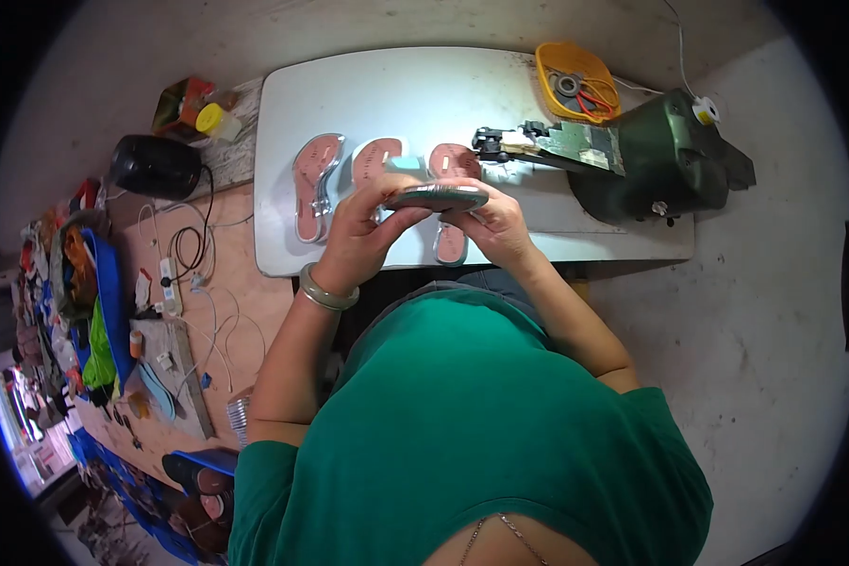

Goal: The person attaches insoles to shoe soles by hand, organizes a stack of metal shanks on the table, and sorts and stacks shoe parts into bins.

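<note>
Both my hands are raised over the front of the white table, gripping a flat shoe sole with a dark face and a shiny rim. It is seen nearly edge-on. My left hand has its thumb underneath and fingers over the left end. My right hand pinches the right end in the same way. Behind them lie three sole-shaped pieces with pinkish-brown faces and shiny edges: a left piece, a middle piece and a right piece. My hands partly hide the middle and right ones.
A dark green machine stands at the table's right, its arm reaching left over the white table. Behind it sits a yellow basket with red-handled tools. On the left are a black cylindrical device, cables and a power strip.
</note>
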`<state>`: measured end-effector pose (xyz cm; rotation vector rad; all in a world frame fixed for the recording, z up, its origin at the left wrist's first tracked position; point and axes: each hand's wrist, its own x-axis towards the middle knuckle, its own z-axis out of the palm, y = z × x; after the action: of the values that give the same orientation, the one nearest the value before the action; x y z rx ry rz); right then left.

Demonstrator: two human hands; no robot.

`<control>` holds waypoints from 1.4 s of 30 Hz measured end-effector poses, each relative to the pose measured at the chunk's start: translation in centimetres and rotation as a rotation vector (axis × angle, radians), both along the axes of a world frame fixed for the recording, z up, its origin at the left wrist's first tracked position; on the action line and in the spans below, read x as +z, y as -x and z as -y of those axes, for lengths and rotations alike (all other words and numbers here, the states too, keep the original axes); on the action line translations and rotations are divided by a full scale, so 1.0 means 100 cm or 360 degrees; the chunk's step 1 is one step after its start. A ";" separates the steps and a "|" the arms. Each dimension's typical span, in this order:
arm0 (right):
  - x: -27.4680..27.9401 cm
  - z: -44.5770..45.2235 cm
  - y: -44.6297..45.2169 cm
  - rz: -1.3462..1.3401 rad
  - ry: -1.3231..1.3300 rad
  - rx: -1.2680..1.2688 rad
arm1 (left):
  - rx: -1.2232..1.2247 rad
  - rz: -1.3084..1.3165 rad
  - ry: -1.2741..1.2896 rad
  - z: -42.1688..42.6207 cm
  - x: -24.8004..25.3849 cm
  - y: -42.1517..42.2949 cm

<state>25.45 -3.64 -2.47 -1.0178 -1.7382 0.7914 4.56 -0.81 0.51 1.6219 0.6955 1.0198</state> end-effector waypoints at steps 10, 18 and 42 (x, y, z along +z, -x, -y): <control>-0.045 0.018 0.034 -0.0738 0.1465 0.0130 | 0.0836 -0.0827 -0.0135 0.042 -0.081 0.025; -0.040 0.027 0.028 -0.0781 0.1465 0.0099 | 0.1508 -0.1510 -0.0151 -0.049 -0.158 0.101; -0.074 -0.008 0.062 -0.0655 0.1668 -0.0025 | 0.1267 -0.1406 0.0157 -0.016 -0.175 0.016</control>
<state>19.23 -2.79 -9.83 -1.3766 -0.9009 1.8369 2.99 0.80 -16.94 1.7043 2.0641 0.7150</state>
